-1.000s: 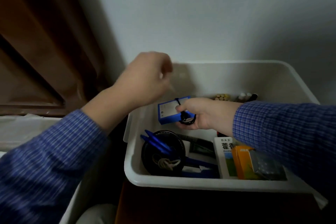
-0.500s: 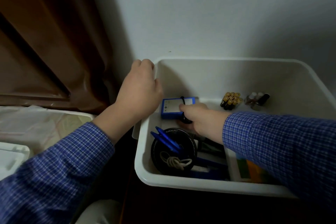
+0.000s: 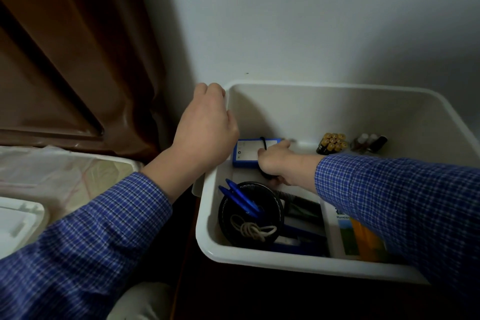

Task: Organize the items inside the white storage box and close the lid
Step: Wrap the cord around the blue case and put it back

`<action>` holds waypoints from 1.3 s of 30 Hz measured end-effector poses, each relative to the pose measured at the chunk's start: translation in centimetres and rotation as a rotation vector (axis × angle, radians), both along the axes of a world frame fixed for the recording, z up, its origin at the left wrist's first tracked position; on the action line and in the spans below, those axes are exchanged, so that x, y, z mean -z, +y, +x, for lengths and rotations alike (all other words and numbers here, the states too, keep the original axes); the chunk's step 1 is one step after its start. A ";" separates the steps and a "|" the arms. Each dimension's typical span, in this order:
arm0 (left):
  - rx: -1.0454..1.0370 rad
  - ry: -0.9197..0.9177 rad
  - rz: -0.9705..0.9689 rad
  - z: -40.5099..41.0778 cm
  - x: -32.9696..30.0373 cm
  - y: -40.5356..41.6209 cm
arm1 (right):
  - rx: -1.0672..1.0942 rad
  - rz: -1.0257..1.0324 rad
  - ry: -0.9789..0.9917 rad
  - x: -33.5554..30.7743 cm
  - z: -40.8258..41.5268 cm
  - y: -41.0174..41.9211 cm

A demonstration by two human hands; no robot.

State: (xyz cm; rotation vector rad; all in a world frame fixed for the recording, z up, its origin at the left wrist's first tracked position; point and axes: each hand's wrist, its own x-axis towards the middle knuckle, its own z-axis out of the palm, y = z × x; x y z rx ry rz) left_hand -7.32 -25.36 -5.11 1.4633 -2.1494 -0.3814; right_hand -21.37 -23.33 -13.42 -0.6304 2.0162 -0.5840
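Inside one white storage box, the right hand pinches a black loop on one blue box — the left hand grips the rim; two blue pens stand in one black cup.

surface: dark, unclear | on it: white storage box

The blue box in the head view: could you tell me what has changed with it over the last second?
The right hand lowered the blue box to the white storage box's floor; the left hand dropped onto its rim. The black cup stayed.
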 end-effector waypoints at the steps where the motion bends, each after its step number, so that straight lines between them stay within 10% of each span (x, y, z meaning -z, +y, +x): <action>1: 0.002 0.000 0.000 0.0 0.0 0.0 | 0.118 0.000 -0.039 0.6 -0.2 -0.1; 13: 0.003 0.008 0.021 0.1 0.0 0.0 | -0.207 0.145 -0.061 -0.6 -2.2 0.9; 22: 0.001 0.023 0.028 0.2 0.1 0.0 | -0.680 -0.068 0.754 -1.3 -3.4 1.9; 31: -0.004 0.022 0.008 0.1 0.3 0.0 | -0.715 -0.269 0.416 0.1 -2.9 1.6; 39: 0.004 0.033 0.018 0.0 0.1 0.1 | -0.905 -0.461 0.686 0.0 -0.7 -0.6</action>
